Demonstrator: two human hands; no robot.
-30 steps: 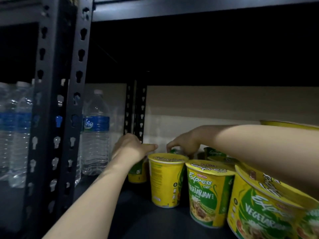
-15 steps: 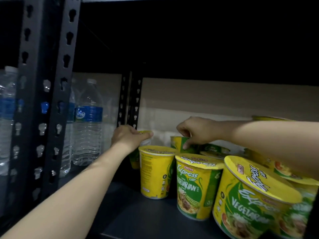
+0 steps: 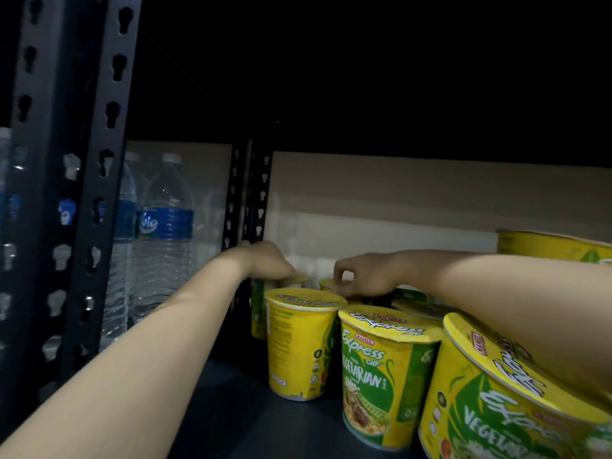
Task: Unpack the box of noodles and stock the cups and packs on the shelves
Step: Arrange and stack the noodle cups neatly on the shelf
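A: Three noodle cups (image 3: 303,342) stand front, lower right of frame, on the shelf (image 3: 238,402); more behind.

B: Hands?

A: Left hand (image 3: 268,265) curls over a back-row cup (image 3: 256,309); right hand (image 3: 361,276) pinches another's rim.

B: Advice?

A: Seat both upright, tight against neighbours. Bottles (image 3: 165,233) at left.

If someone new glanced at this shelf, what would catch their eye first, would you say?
Probably the bright yellow noodle cups crowding the dark shelf at lower right. Next, both hands reaching to the back row: the left hand on a rear cup, the right hand beside it. Water bottles stand at left.
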